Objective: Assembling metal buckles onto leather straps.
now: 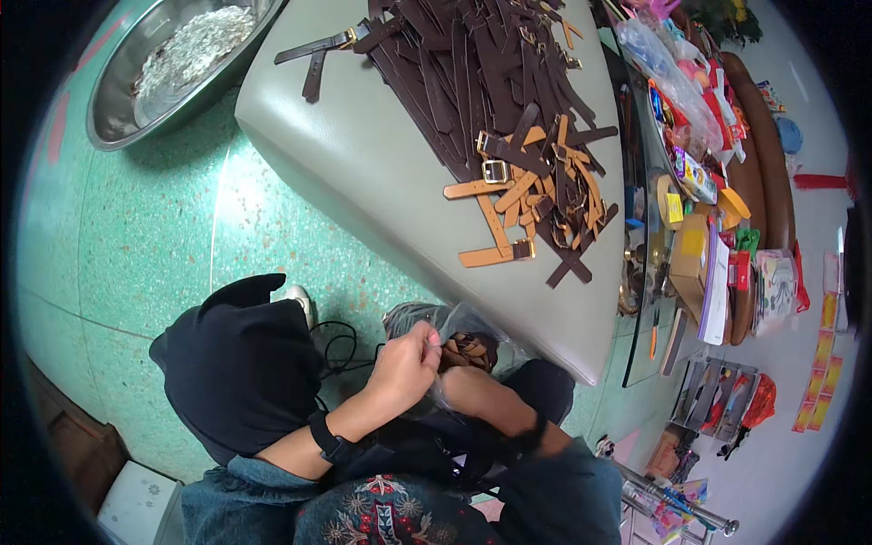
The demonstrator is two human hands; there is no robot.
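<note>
In my lap, at the front edge of the padded seat, is a clear plastic bag [463,318]. Brown and tan leather strap pieces [472,352] show through its mouth. My left hand [407,363] is closed, its thumb and fingers pinching the bag's rim. Beside it, my right hand [470,392] reaches to the bag's opening by the strap pieces; its fingers are hidden. On the seat ahead lie a pile of dark brown leather straps [454,64] and a heap of short tan and brown buckle straps [522,186] with metal buckles.
The grey padded seat [327,145] spans the middle. A steel basin [118,127] with whitish matter stands on the green floor at far left. To the right, a glass table [649,300] carries packages and a cardboard box [688,263]. A black cable [341,341] lies near my legs.
</note>
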